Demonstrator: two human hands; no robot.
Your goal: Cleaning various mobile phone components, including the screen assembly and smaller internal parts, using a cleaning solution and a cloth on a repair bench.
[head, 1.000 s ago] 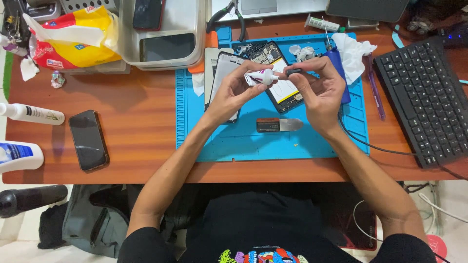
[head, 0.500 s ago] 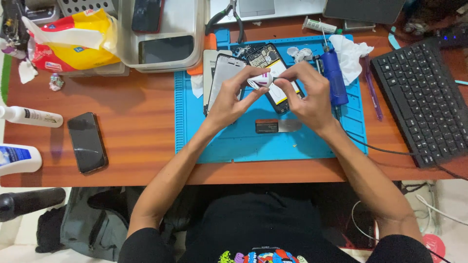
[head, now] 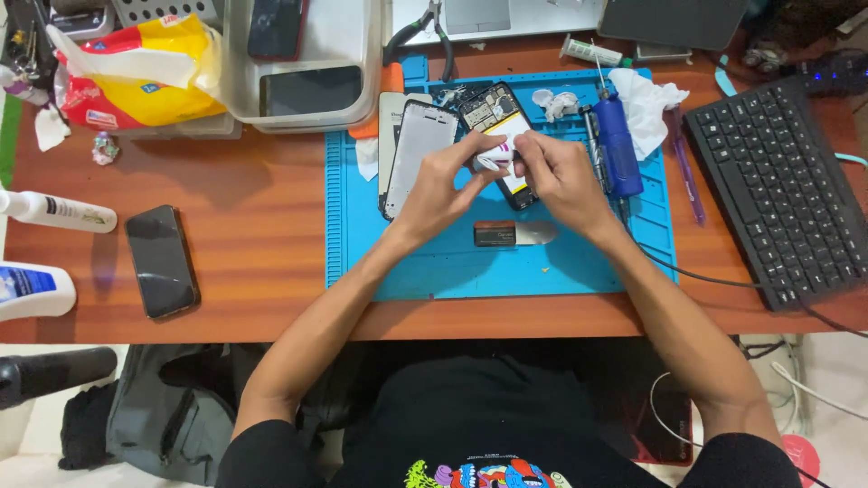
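Clear plastic tray (head: 362,81) above the blue mat (head: 434,262) holds two phones; over the mat, your left hand (head: 440,185) and right hand (head: 561,176) pinch a small white piece (head: 493,159).

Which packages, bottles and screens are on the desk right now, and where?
Tissue pack: far left, yellow, red, white.
White bottle: left edge, lying down.
White tube: left edge, blue label.
Black phone: left, dark screen.
Clear tray: top centre, two dark-screened phones.
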